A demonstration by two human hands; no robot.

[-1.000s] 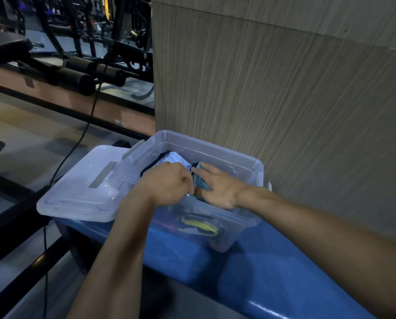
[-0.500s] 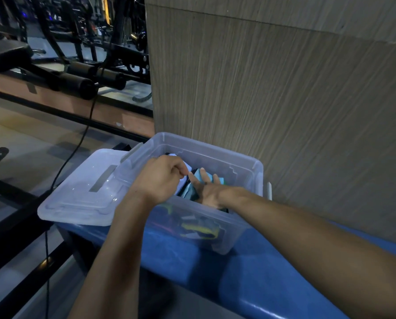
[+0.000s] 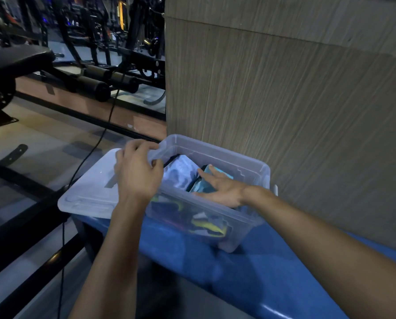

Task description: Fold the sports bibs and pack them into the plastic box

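A clear plastic box (image 3: pixel 239 158) stands on a blue padded bench (image 3: pixel 250 272). Inside lie folded bibs: a pale blue-white one (image 3: pixel 178 173) on the left and a teal one (image 3: pixel 205 188) on the right. Further bibs with yellow trim (image 3: pixel 206 224) show through the front wall. My left hand (image 3: pixel 137 173) grips the box's left rim, fingers over the edge and thumb underneath. My right hand (image 3: pixel 224 189) reaches into the box, its straight fingers pressing on the teal bib.
The box's clear lid (image 3: pixel 86 194) lies beside the box on the left, overhanging the bench end. A wood-grain wall panel (image 3: pixel 284 111) rises right behind the box. Black gym machines (image 3: pixel 95 81) and a hanging cable (image 3: pixel 95 146) stand on the left.
My left hand has come out of the box and taken hold of its left rim. My right hand stays on the teal bib, fingers spread flatter.
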